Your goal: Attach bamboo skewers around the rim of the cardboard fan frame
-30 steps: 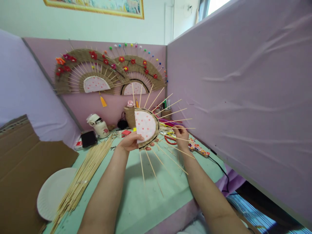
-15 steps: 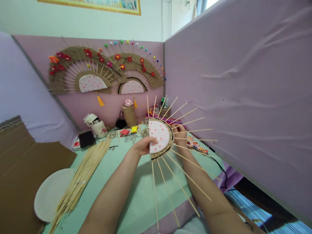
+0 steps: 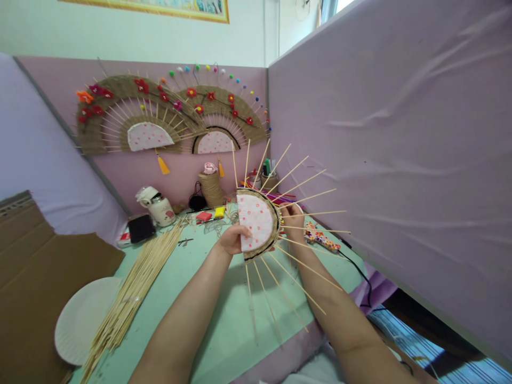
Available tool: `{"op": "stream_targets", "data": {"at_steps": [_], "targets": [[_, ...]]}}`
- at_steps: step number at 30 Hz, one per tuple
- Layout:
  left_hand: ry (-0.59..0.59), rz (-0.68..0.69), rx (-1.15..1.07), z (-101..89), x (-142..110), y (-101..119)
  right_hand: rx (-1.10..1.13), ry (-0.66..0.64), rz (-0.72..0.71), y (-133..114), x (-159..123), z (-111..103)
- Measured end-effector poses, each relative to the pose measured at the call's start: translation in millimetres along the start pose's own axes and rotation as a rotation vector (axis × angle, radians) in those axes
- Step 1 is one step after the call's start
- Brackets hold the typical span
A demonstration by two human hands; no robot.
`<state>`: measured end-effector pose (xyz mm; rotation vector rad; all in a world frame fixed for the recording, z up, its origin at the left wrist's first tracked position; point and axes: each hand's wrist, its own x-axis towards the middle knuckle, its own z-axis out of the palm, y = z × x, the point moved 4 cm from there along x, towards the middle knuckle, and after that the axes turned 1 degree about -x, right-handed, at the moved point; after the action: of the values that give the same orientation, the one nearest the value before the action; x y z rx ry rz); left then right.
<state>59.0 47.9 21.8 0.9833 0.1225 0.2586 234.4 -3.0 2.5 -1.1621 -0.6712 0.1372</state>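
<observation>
My left hand (image 3: 233, 240) grips a half-round fan (image 3: 258, 218) by its straight edge, thumb on the front and fingers behind. White cloth with pink dots covers the fan's middle, and a brown twine band with a black line runs round the curve. Thin bamboo sticks (image 3: 301, 213) spread from that rim like rays. At the rim's right side is my right hand (image 3: 294, 220), its fingers pinched together among the stick bases. What those fingers hold is too small and partly hidden to make out.
A bundle of bamboo sticks (image 3: 136, 290) lies left on the green table, over a white plate (image 3: 76, 325). Behind stand a bottle (image 3: 158, 207) and a twine spool (image 3: 211, 188). A flower-patterned glue gun (image 3: 324, 240) with a cable is at right. Two decorated fans (image 3: 132, 85) hang behind.
The fan has shifted slightly left and up and turned a little, its lower sticks now reaching less far down. My right hand stays at the rim with fingers pinched.
</observation>
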Motion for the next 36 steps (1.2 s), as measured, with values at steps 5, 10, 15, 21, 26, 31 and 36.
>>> {"op": "stream_targets", "data": {"at_steps": [5,10,15,21,26,31,36], "targets": [[-0.016,0.009,-0.070,7.2,-2,7,-0.025,-0.030,0.004,-3,-1,1],[0.017,0.011,-0.089,2.2,-11,27,0.021,-0.022,0.055,-3,-3,1],[0.092,0.086,-0.069,-14.2,-28,56,0.141,-0.104,0.087,-2,-2,6],[0.134,0.095,-0.031,-28.4,-44,72,0.571,-0.303,0.388,0,-3,11],[0.097,0.026,0.022,-35.0,-49,70,0.691,-0.414,0.462,-1,-5,8],[0.035,0.009,0.032,-34.9,-40,55,0.670,-0.363,0.500,4,-4,6],[-0.018,-0.074,0.007,-26.8,-17,19,0.569,-0.264,0.477,9,0,6]]}}
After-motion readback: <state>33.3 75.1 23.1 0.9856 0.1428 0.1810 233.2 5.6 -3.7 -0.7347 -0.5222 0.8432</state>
